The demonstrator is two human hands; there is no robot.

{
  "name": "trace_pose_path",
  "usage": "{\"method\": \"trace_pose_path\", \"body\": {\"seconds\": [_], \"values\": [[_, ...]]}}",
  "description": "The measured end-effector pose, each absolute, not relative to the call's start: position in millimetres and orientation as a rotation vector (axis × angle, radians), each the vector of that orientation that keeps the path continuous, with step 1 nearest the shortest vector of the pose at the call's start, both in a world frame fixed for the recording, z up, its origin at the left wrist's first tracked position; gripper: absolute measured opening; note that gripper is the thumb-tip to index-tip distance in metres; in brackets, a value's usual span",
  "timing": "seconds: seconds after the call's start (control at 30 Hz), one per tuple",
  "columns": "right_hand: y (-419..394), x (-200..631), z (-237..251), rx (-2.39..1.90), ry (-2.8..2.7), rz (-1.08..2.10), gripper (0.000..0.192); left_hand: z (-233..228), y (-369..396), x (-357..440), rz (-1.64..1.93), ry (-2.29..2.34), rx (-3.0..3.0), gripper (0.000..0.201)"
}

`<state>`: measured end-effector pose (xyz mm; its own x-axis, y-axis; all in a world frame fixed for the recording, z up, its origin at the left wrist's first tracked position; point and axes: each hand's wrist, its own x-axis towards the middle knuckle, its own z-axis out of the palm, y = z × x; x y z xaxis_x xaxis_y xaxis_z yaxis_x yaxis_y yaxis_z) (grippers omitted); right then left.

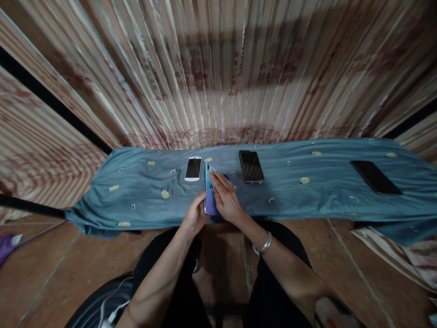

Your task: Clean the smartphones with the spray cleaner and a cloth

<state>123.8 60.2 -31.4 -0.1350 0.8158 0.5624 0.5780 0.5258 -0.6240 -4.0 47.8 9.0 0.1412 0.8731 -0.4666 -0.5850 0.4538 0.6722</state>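
A smartphone with a shiny blue-to-purple back (210, 204) is held upright-lengthwise above the near part of the cloth-covered surface. My left hand (195, 216) grips its lower left edge, the thumb along the side. Across the back of this phone lies my right hand (225, 198), its fingers stretched out and pressed flat; a bangle circles that wrist. Something small and dark blue (226, 176) peeks out beyond the right hand, too covered to name. Just left of the held phone rests a white smartphone (193, 169), screen up.
A teal patterned cloth (287, 200) covers the long narrow surface. Right of my hands lies a dark phone (251, 166), seemingly stacked on another. Farther right is a black phone (375, 176). Striped curtains (218, 91) hang behind, with black poles (58, 102) at the sides.
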Motion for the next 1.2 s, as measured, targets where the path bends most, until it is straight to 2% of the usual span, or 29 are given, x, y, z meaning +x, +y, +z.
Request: {"method": "trace_pose_path", "body": {"seconds": [0.7, 1.2], "values": [[60.5, 132.3, -20.0, -1.156, -1.723, 0.44, 0.047, 13.2, 41.2, -4.9, 1.038, 0.961, 0.383, 0.011], [61.6, 123.5, -22.4, -1.152, -1.702, 0.492, 0.044, 14.8, 40.0, -10.3, 1.059, 0.951, 0.336, 0.009]]}}
